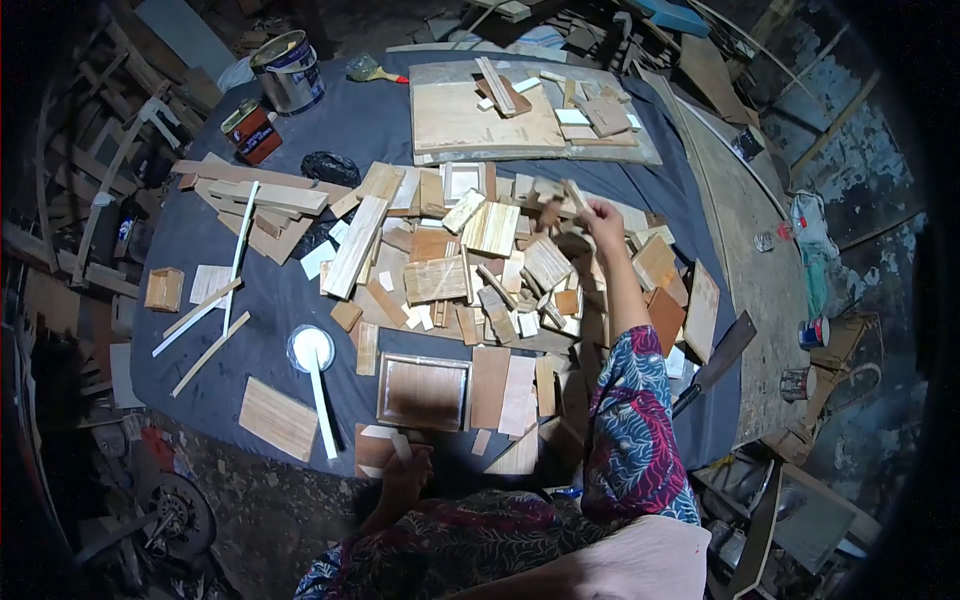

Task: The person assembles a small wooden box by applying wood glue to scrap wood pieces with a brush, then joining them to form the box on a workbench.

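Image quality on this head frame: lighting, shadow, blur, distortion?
Head view: heavy fisheye, black vignetted corners; bright centre, dim surroundings; white round lid near blown out; dark shadow around the left hand; small wood pieces beside the right hand's fingers smeared.

The sleeve [640, 410] behind the right hand [603, 228] is blue and magenta, with pale, branching leaf-like lines. The cloth [215, 350] extending left of both hands is dark slate blue. Left of the right hand, a block [491, 229] shows pale yellow wood with brown grain stripes; nearer the wearer and right of that hand, a board [668, 320] is reddish brown. Beyond the left hand [407, 474], the framed panel [423, 391] is brown; a board [516, 395] to its right is pale pink. The tin [252, 135], farther left, is dark red and black.
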The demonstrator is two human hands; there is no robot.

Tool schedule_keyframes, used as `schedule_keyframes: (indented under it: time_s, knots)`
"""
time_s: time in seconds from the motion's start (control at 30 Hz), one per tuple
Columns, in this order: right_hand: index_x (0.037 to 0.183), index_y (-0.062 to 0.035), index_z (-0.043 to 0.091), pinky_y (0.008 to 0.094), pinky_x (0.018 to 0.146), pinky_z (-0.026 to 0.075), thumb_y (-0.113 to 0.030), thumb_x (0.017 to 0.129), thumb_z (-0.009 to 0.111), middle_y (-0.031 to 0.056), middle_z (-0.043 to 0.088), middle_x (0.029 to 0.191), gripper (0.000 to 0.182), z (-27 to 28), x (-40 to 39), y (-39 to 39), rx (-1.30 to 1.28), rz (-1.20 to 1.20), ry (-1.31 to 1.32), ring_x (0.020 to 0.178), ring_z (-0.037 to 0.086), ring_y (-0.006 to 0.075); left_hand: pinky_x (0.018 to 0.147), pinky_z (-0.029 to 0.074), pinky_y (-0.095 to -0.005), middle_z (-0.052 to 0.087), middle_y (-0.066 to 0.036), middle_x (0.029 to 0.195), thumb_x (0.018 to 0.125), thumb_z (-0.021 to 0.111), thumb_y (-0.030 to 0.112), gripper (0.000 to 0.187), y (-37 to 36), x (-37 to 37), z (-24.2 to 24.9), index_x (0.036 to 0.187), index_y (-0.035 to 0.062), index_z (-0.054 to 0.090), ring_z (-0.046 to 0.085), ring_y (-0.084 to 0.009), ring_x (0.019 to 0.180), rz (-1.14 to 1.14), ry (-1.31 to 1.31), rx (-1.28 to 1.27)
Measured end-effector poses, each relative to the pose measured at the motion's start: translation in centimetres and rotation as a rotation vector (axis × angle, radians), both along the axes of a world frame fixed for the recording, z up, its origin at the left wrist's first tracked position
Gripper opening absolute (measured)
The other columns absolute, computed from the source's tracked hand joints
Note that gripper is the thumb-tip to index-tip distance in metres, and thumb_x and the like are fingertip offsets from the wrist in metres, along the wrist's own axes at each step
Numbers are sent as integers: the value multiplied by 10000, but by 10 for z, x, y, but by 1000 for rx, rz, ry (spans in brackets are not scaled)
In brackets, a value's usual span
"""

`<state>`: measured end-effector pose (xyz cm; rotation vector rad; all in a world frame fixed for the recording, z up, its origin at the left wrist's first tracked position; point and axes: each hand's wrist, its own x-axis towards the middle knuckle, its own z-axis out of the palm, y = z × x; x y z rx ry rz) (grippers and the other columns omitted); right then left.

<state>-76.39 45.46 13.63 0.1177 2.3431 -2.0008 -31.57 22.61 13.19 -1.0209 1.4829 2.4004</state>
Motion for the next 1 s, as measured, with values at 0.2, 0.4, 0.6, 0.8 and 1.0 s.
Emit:
schedule_keyframes:
  time_s: [0.2,0.4,0.6,0.8,1.0]
  knots:
    - [1042,9,563,282,631,474,-149,731,643,112,612,793,359,6,-3,11,371,395,-146,737,589,172,481,378,-192,497,-6,661,852,511,162,173,-2,-2,-4,929,8,526,446,-64,527,-86,18,35]
    - [955,27,583,311,683,466,-294,634,740,166,615,850,480,-19,45,16,795,428,-173,760,595,236,489,377,-187,494,-4,669,864,488,157,173,2,-8,8,932,2,527,439,-58,528,-78,-47,-19]
    - [936,6,582,273,601,461,-192,615,747,99,608,786,411,-11,52,-4,538,285,-37,715,573,144,505,382,-188,494,-4,674,867,487,156,177,1,-8,-1,939,0,528,435,-56,533,-119,37,-32]
    - [960,-30,599,328,718,466,-254,556,724,170,617,863,479,-22,-8,31,520,-6,10,791,602,252,502,375,-188,497,-6,676,870,479,152,180,1,-9,2,955,0,527,433,-55,537,-128,25,-41]
    - [996,15,549,289,651,472,-202,652,703,138,609,840,434,-18,-2,68,671,-75,136,751,596,187,486,362,-184,492,-4,669,865,484,141,177,-2,4,-7,962,-3,522,431,-54,533,-44,17,8]
